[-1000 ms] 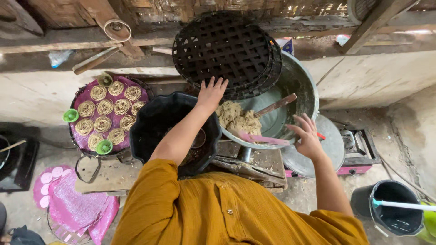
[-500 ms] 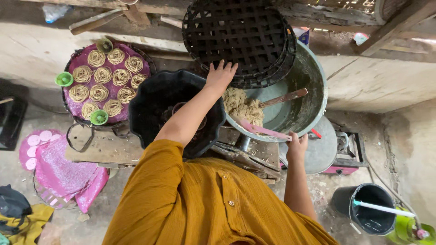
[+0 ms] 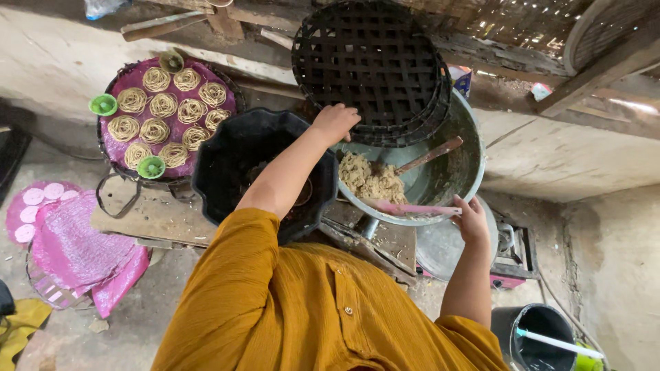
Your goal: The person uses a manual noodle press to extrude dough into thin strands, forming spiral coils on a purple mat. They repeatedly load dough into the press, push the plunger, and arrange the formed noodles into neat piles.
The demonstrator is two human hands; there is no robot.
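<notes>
My left hand reaches forward, fingers curled on the near edge of a stack of black woven trays that leans over a grey metal basin. Beige dough lies in the basin with a wooden spoon stuck in it. A pink stick lies across the near rim. My right hand rests on that rim at the stick's end, its back to the camera and its grip hidden. A black bucket stands under my left forearm.
At the left, a round tray with a purple liner holds several noodle coils and two small green cups. Pink mesh sheets lie on the floor. A small stove and a dark bucket stand at the right, by a plastered wall.
My left hand went from flat with spread fingers on the woven trays to curled on their edge. My right hand dropped below the basin, then came back up to the rim.
</notes>
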